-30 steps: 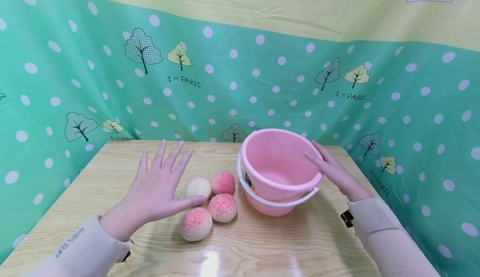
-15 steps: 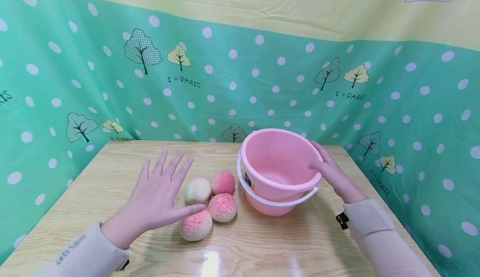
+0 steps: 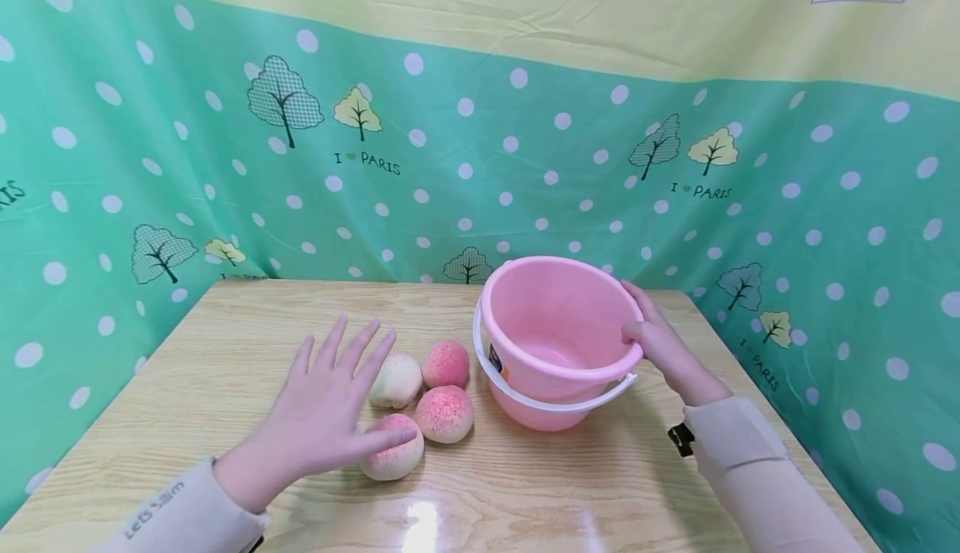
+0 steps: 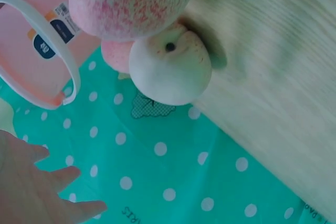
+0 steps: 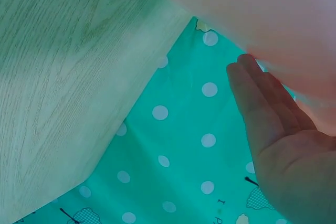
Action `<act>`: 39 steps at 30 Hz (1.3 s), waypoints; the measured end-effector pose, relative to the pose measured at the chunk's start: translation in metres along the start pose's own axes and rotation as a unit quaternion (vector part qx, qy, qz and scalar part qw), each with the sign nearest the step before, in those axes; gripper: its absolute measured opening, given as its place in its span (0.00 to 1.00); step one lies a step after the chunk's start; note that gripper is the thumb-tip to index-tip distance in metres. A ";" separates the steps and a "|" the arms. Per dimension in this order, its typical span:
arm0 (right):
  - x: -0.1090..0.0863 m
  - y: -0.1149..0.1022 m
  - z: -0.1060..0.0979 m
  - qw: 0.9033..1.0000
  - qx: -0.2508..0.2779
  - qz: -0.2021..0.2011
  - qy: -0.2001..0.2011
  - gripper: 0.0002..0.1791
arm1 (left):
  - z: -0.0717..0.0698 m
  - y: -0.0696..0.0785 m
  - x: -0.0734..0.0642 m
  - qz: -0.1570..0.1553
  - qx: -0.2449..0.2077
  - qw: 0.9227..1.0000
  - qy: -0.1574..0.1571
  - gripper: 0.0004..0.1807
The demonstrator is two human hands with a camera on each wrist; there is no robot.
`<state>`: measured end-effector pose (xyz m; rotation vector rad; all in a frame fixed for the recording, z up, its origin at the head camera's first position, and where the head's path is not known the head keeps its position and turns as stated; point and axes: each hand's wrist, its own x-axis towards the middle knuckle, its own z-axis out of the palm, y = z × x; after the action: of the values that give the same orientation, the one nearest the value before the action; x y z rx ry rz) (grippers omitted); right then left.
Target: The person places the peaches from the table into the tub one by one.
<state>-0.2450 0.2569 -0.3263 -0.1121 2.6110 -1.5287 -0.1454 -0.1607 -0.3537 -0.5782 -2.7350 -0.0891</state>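
In the head view a pink bucket (image 3: 562, 320) with a white handle (image 3: 517, 396) stands on the table. My right hand (image 3: 669, 353) grips its right rim, the thumb over the edge and the fingers along the outer wall; the right wrist view shows those fingers (image 5: 257, 90) extended. My left hand (image 3: 318, 415) is spread over the table, its thumb overlapping the front speckled peach (image 3: 392, 463). Behind that lie another speckled peach (image 3: 445, 415), a deep pink peach (image 3: 446, 365) and a pale peach (image 3: 397, 380). A dark dimple marks the pale peach (image 4: 170, 80) in the left wrist view.
The wooden table (image 3: 525, 495) is backed and flanked by a green dotted curtain (image 3: 517, 178) with a yellow top band. The bucket stands close to the rear curtain, just right of the peaches.
My left hand has moved down and slightly right, lower beside the peaches. My right thumb has settled from hovering over the bucket's mouth onto its rim. The pale peach has turned slightly.
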 end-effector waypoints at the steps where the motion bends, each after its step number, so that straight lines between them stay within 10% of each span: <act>1: 0.000 0.000 0.000 1.000 0.001 -0.001 0.000 0.48 | 0.000 0.001 -0.001 0.000 -0.002 1.000 -0.001 0.59; 39: -0.002 0.002 -0.001 1.000 -0.004 -0.006 -0.008 0.47 | 0.035 0.018 -0.019 0.024 -0.023 0.999 0.015 0.57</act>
<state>-0.2432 0.2589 -0.3270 -0.1403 2.6097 -1.5154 -0.1333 -0.1465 -0.3932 -0.6490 -2.6952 -0.1475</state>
